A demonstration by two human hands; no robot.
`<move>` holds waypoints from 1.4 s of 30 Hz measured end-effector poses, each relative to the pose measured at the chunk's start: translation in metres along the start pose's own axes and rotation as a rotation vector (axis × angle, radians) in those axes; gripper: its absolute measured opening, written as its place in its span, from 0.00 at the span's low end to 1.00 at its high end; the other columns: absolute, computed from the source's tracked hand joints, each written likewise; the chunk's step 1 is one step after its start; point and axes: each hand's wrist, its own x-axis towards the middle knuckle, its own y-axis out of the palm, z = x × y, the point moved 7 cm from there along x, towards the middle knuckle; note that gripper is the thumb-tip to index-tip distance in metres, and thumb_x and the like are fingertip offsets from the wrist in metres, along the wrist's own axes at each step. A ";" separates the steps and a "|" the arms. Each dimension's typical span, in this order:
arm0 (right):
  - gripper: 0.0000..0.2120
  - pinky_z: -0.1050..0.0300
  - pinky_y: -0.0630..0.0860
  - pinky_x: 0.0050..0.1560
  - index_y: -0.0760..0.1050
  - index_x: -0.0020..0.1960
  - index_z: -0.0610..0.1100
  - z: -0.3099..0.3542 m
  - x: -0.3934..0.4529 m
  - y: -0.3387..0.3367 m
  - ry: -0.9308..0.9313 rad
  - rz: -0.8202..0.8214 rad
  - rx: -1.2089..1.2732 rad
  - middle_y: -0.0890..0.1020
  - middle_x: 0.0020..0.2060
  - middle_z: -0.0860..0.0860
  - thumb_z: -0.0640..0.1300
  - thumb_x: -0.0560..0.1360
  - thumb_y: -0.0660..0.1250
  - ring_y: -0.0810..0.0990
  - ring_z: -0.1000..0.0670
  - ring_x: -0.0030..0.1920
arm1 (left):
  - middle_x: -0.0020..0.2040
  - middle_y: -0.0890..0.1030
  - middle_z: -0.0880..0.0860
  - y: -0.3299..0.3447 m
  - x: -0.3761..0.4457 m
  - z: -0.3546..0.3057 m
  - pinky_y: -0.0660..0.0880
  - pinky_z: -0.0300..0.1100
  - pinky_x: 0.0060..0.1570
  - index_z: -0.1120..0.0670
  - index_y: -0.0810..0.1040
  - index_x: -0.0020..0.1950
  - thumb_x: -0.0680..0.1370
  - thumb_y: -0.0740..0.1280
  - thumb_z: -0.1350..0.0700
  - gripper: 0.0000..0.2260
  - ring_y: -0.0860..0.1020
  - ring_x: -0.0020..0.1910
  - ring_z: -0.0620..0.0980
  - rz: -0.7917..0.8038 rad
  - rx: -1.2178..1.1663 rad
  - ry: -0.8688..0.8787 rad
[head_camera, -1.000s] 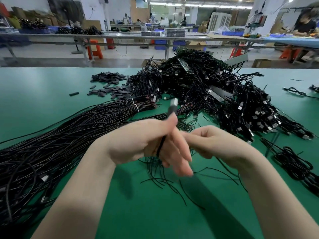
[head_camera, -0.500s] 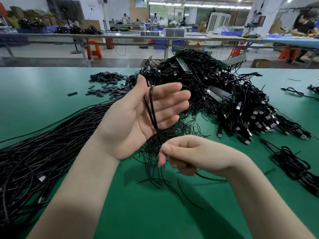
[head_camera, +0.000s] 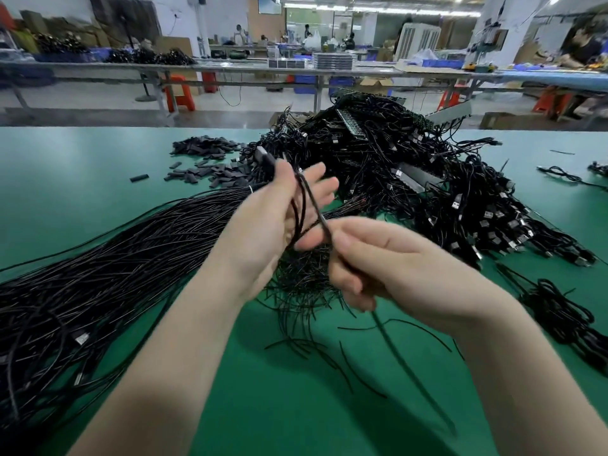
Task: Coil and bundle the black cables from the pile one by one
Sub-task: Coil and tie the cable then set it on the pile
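A: Cable [head_camera: 307, 205], black, wound in loops across the palm of the left hand [head_camera: 283, 218]; where does its free length go?

B: Down and to the right, through the right hand [head_camera: 371, 258], whose curled fingers and thumb grip it. Below that fist the cable trails toward the lower right, blurred, above the green table [head_camera: 82, 179].

A: State of the left hand?

B: Raised, fingers nearly straight and spread, palm turned to the right; the loops hang over it and the thumb lies against the strands. A plug end [head_camera: 265, 158] projects just above the thumb.

A: What lies beneath the hands?

B: Short loose black strands [head_camera: 302, 291] scattered on the table surface.

A: To the left?

B: A long sheaf of straight black cables [head_camera: 98, 274] running from the lower left toward the centre, banded near its far end.

A: To the right?

B: A few coiled cables [head_camera: 559, 311] lying near the right edge.

A: Farther back?

B: The large tangled pile [head_camera: 427, 179] of black cables with plugs, and to its left a scatter of small dark pieces [head_camera: 204, 166]. Beyond the table edge stand long workbenches [head_camera: 230, 69] with people, indistinct.
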 end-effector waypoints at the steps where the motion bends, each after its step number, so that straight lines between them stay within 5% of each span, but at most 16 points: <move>1: 0.14 0.64 0.68 0.31 0.78 0.56 0.44 -0.008 0.002 0.009 0.045 0.074 0.014 0.69 0.29 0.53 0.47 0.82 0.55 0.68 0.54 0.29 | 0.57 0.83 0.47 0.000 0.000 -0.005 0.75 0.39 0.57 0.50 0.77 0.63 0.84 0.45 0.43 0.24 0.81 0.58 0.43 0.035 -0.149 0.023; 4: 0.15 0.63 0.67 0.32 0.79 0.46 0.47 -0.037 0.005 0.015 0.219 0.173 -0.051 0.67 0.27 0.55 0.53 0.80 0.58 0.65 0.54 0.28 | 0.42 0.86 0.49 0.007 -0.010 -0.020 0.78 0.37 0.43 0.51 0.85 0.47 0.82 0.48 0.43 0.27 0.84 0.42 0.45 0.208 -0.381 0.041; 6: 0.17 0.61 0.64 0.30 0.78 0.37 0.48 -0.050 0.006 -0.003 0.302 0.057 -0.187 0.65 0.25 0.55 0.59 0.75 0.61 0.63 0.53 0.27 | 0.26 0.77 0.45 0.011 -0.017 -0.025 0.69 0.36 0.31 0.49 0.82 0.35 0.81 0.52 0.42 0.24 0.75 0.25 0.43 0.315 -0.246 0.030; 8: 0.21 0.60 0.62 0.30 0.74 0.31 0.49 -0.049 0.002 -0.032 0.334 -0.160 -0.392 0.67 0.25 0.53 0.66 0.68 0.65 0.63 0.53 0.27 | 0.20 0.68 0.44 0.015 -0.023 -0.018 0.60 0.38 0.29 0.49 0.78 0.31 0.79 0.55 0.41 0.23 0.66 0.19 0.42 0.421 0.073 -0.012; 11: 0.22 0.60 0.60 0.29 0.71 0.31 0.48 -0.034 -0.009 -0.063 0.302 -0.390 -0.416 0.66 0.26 0.52 0.67 0.67 0.66 0.61 0.52 0.27 | 0.23 0.75 0.47 0.021 -0.027 0.009 0.71 0.34 0.31 0.49 0.83 0.38 0.81 0.53 0.41 0.24 0.72 0.23 0.44 0.535 0.635 -0.135; 13: 0.19 0.61 0.57 0.28 0.74 0.33 0.48 -0.019 -0.012 -0.066 0.219 -0.397 -0.218 0.64 0.25 0.54 0.60 0.75 0.62 0.58 0.53 0.26 | 0.32 0.83 0.45 0.023 -0.020 0.022 0.72 0.33 0.38 0.49 0.83 0.50 0.84 0.50 0.42 0.23 0.80 0.32 0.44 0.452 0.756 -0.173; 17: 0.13 0.66 0.61 0.27 0.79 0.49 0.44 0.007 -0.009 -0.024 0.048 -0.134 0.063 0.67 0.27 0.55 0.49 0.80 0.58 0.61 0.55 0.25 | 0.51 0.85 0.42 0.012 -0.002 0.015 0.73 0.38 0.58 0.55 0.80 0.58 0.84 0.49 0.44 0.23 0.81 0.52 0.37 0.034 0.461 -0.043; 19: 0.11 0.65 0.61 0.27 0.77 0.49 0.45 0.006 -0.005 -0.007 0.044 -0.053 0.079 0.67 0.27 0.54 0.47 0.82 0.57 0.60 0.55 0.25 | 0.55 0.85 0.49 0.012 -0.001 0.009 0.75 0.43 0.61 0.59 0.78 0.60 0.84 0.48 0.44 0.25 0.81 0.57 0.44 0.033 0.048 -0.022; 22: 0.14 0.63 0.56 0.28 0.75 0.42 0.46 -0.007 0.001 -0.002 0.120 -0.053 -0.004 0.63 0.27 0.53 0.51 0.79 0.57 0.57 0.54 0.26 | 0.49 0.86 0.53 0.014 -0.006 -0.006 0.80 0.41 0.49 0.56 0.81 0.55 0.83 0.50 0.45 0.23 0.84 0.51 0.49 0.068 -0.314 0.014; 24: 0.15 0.62 0.54 0.28 0.75 0.40 0.46 -0.012 0.003 -0.002 0.149 -0.061 -0.070 0.62 0.27 0.54 0.55 0.77 0.57 0.57 0.54 0.28 | 0.36 0.83 0.48 0.013 -0.008 -0.009 0.79 0.38 0.41 0.54 0.83 0.46 0.83 0.52 0.46 0.22 0.83 0.41 0.47 0.050 -0.416 0.005; 29: 0.16 0.63 0.68 0.36 0.76 0.56 0.50 -0.012 0.001 -0.013 0.121 -0.137 -0.350 0.75 0.34 0.56 0.58 0.73 0.64 0.70 0.57 0.34 | 0.24 0.63 0.44 0.018 -0.009 -0.007 0.71 0.36 0.30 0.51 0.74 0.37 0.83 0.55 0.46 0.19 0.66 0.23 0.44 0.038 -0.427 -0.045; 32: 0.23 0.62 0.74 0.46 0.73 0.63 0.51 -0.001 0.001 -0.014 -0.006 -0.183 -0.168 0.83 0.48 0.54 0.53 0.69 0.69 0.80 0.57 0.44 | 0.24 0.62 0.44 0.025 -0.009 -0.001 0.69 0.34 0.27 0.51 0.73 0.36 0.83 0.54 0.46 0.19 0.65 0.23 0.43 0.084 -0.409 -0.062; 37: 0.09 0.70 0.73 0.40 0.77 0.49 0.45 0.013 0.004 -0.001 -0.138 -0.210 -0.081 0.81 0.36 0.59 0.47 0.70 0.68 0.77 0.62 0.37 | 0.27 0.67 0.46 0.030 -0.008 0.004 0.71 0.32 0.30 0.53 0.71 0.38 0.82 0.56 0.46 0.17 0.67 0.25 0.43 0.150 -0.408 -0.111; 40: 0.13 0.53 0.74 0.40 0.72 0.43 0.40 0.011 0.004 -0.006 -0.101 -0.302 -0.265 0.73 0.33 0.57 0.47 0.71 0.72 0.71 0.58 0.37 | 0.31 0.76 0.49 0.026 -0.009 0.005 0.77 0.36 0.37 0.54 0.73 0.39 0.78 0.59 0.45 0.15 0.76 0.30 0.45 0.134 -0.290 -0.100; 42: 0.13 0.52 0.71 0.38 0.72 0.43 0.41 0.010 0.004 -0.010 -0.088 -0.392 -0.394 0.72 0.33 0.55 0.48 0.72 0.72 0.70 0.57 0.35 | 0.33 0.81 0.50 0.024 -0.010 0.004 0.78 0.37 0.37 0.54 0.73 0.39 0.75 0.60 0.43 0.15 0.80 0.34 0.46 0.088 -0.171 -0.064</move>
